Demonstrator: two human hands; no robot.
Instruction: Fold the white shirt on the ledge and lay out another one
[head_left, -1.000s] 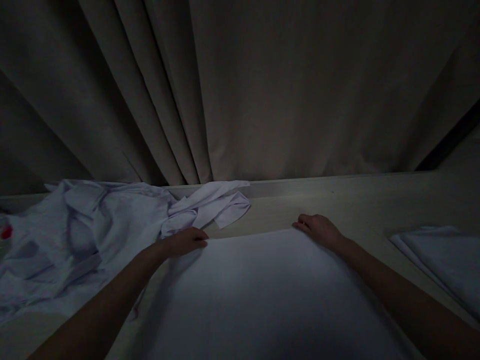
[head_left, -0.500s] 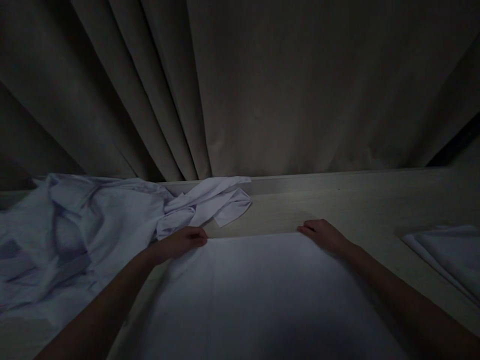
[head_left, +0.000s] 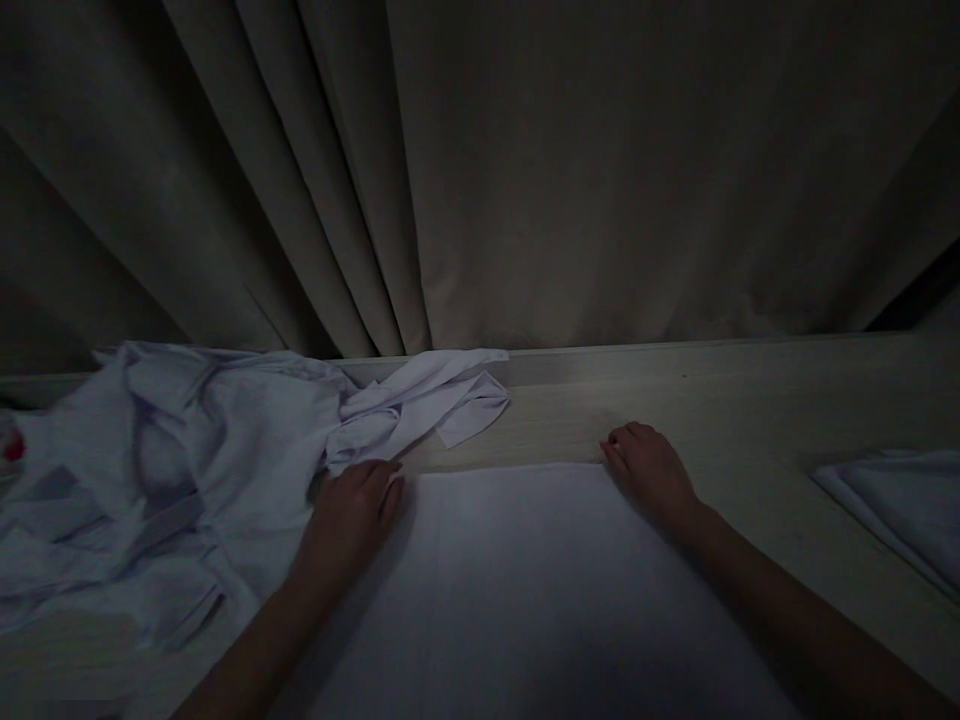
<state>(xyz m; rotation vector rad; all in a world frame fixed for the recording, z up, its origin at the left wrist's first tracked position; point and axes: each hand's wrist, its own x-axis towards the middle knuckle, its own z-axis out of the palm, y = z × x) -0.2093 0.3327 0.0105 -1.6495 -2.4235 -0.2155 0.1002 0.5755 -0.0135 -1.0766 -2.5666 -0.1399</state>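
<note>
A smooth white cloth [head_left: 510, 570] lies spread in front of me, its straight far edge running between my two hands. My left hand [head_left: 351, 515] is at the far left corner, fingers curled down over the fabric. At the far right corner, my right hand [head_left: 651, 468] has its fingers closed on the edge. A crumpled heap of white fabric [head_left: 247, 430] lies just past my left hand, with loose strips trailing to the right. The near part of the cloth runs out of view, and dim light hides fine detail.
A folded white cloth [head_left: 900, 505] rests at the right edge on the pale wooden surface [head_left: 750, 410]. Long grey-brown curtains [head_left: 540, 180] hang along the back. A small red spot [head_left: 13, 446] shows at the far left.
My left hand has turned and shifted its hold at the corner, with its back now more upward. My right hand has also rolled slightly over its corner. The view has shifted slightly left.
</note>
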